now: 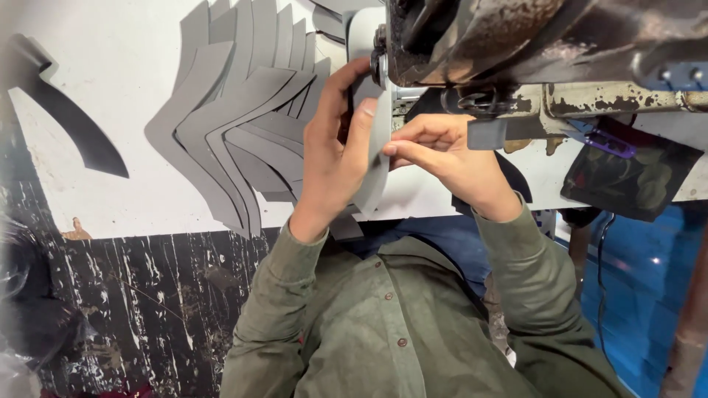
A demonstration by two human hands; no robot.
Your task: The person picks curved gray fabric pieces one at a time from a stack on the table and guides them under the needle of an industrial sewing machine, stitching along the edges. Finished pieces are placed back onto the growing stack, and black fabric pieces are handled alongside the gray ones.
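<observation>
Under the worn, rusty sewing machine (531, 44) at the top of the view, both hands worked one curved grey cut piece (376, 158) that stood on edge on the white tabletop (118, 81), its upper end reaching up to the machine head. Left hand (332, 158) lay along the piece's left face, fingers stretched upward with the fingertips close against the machine and the thumb pressed onto the piece, so the grip was a flat, partly closed pinch on it. Right hand (446, 158) came in from the other side, its thumb and forefinger closed together on the piece's right edge, the remaining fingers curled underneath. To the left of the hands, a fanned stack of grey cut pieces (236, 125) of the same boomerang-like shape lay on the table, just beside the left hand. A single dark piece (70, 121) lay well apart near the table's left edge. Right of the machine, a dark flowered cloth (634, 177) hung over the table edge. Olive green shirt sleeves (287, 295) covered both forearms down to the wrists.
</observation>
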